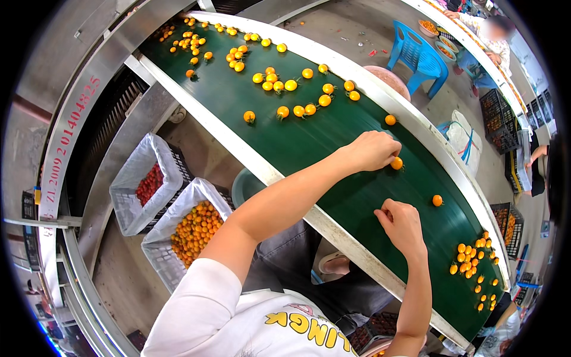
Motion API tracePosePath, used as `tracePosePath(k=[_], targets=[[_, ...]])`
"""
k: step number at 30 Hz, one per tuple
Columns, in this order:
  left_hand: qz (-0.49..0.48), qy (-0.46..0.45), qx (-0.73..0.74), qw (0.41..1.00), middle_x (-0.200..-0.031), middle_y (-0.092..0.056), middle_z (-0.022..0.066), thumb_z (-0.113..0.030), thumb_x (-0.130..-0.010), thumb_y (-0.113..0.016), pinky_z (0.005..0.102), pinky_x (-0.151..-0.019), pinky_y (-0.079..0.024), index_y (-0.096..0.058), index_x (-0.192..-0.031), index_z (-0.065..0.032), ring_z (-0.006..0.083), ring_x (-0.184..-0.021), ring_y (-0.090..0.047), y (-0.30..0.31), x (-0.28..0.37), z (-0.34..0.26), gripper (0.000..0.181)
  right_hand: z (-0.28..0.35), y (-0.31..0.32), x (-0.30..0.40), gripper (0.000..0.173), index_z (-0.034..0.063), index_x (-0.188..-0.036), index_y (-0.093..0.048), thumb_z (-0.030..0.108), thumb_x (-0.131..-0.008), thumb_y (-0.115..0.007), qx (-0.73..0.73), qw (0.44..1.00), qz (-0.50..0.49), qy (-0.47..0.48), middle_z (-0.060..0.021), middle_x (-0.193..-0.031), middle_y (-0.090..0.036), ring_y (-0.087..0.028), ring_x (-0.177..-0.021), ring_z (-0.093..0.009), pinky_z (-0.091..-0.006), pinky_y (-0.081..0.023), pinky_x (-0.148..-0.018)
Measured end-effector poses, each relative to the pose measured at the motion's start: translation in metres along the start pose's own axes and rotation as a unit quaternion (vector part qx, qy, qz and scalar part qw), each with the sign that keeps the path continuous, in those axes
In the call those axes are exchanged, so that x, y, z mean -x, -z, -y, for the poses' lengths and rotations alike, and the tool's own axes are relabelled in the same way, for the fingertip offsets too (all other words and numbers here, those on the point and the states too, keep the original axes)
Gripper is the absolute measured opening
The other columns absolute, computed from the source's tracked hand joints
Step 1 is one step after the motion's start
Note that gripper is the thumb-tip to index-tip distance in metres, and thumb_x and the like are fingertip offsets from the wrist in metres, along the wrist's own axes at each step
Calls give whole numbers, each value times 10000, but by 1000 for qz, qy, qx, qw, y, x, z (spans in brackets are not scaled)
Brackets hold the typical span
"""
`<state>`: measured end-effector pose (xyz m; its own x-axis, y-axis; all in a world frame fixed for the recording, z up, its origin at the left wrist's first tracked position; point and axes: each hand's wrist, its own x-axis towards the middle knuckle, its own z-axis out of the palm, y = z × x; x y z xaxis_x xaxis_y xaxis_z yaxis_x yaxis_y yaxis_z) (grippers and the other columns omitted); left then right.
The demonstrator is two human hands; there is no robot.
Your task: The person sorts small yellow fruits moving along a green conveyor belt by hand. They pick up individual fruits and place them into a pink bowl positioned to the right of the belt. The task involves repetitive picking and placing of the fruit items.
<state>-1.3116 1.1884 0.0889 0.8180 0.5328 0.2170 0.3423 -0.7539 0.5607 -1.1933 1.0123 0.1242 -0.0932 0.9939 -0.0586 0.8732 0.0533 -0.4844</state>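
Over the middle of a green conveyor belt (303,147), my left hand (374,151) has its fingertips at an orange cherry tomato (396,163); whether they grip it cannot be told. Lower and to the right, my right hand (400,225) hovers above the belt with curled fingers, and its palm is hidden. A single cherry tomato (437,200) lies beyond the right hand. More orange tomatoes are scattered along the belt's upper left, and a loose cluster (468,259) rests at its right end.
White metal rails (357,243) edge the belt. Beside my legs stand lined crates with orange tomatoes (196,232) and red tomatoes (150,184), and a green basin (245,185). Across the belt are a pink basin (387,80), a blue plastic chair (415,56) and a seated person (493,44).
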Motion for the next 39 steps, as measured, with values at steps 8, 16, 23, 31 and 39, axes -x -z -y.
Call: tracePosePath(k=[8,16,23,31,39], targets=[[2,-8,-7,1000,-919,-679,132,-161,-888,-634,434,-771,-524,-668,-926,-55,331,-877,-657,15,6,13,117,13,-5,-15,197,5,-728,-576,126,-816,-704,0,1000,5,1,-131,-638,-606,-600,-602,-312,-393,-467,-578],[5,-5,-6,1000,-906,-674,133,-159,-884,-633,438,-766,-524,-664,-924,-53,331,-874,-656,25,11,27,117,25,-11,-27,185,8,-743,-586,127,-808,-711,-6,1000,10,2,-133,-637,-603,-599,-608,-317,-398,-464,-578],[11,-6,-1,1000,-897,-671,132,-162,-885,-630,438,-761,-524,-657,-918,-51,331,-871,-655,36,15,40,119,34,-17,-42,176,12,-752,-590,124,-801,-716,-6,1000,18,-3,-131,-637,-602,-597,-608,-317,-400,-462,-577],[-8,-21,5,1000,-874,-667,125,-161,-873,-634,435,-737,-523,-639,-876,-47,331,-849,-654,44,20,56,114,48,-22,-56,167,10,-757,-592,111,-793,-720,0,1000,23,-6,-128,-640,-601,-594,-604,-307,-395,-459,-580],[-92,-48,-23,994,-790,-659,125,-119,-862,-619,437,-666,-521,-623,-826,-46,332,-761,-656,51,18,75,82,61,-29,-70,120,-14,-779,-607,31,-799,-717,-62,998,-26,-12,-95,-582,-529,-501,-517,-193,-311,-399,-512]])
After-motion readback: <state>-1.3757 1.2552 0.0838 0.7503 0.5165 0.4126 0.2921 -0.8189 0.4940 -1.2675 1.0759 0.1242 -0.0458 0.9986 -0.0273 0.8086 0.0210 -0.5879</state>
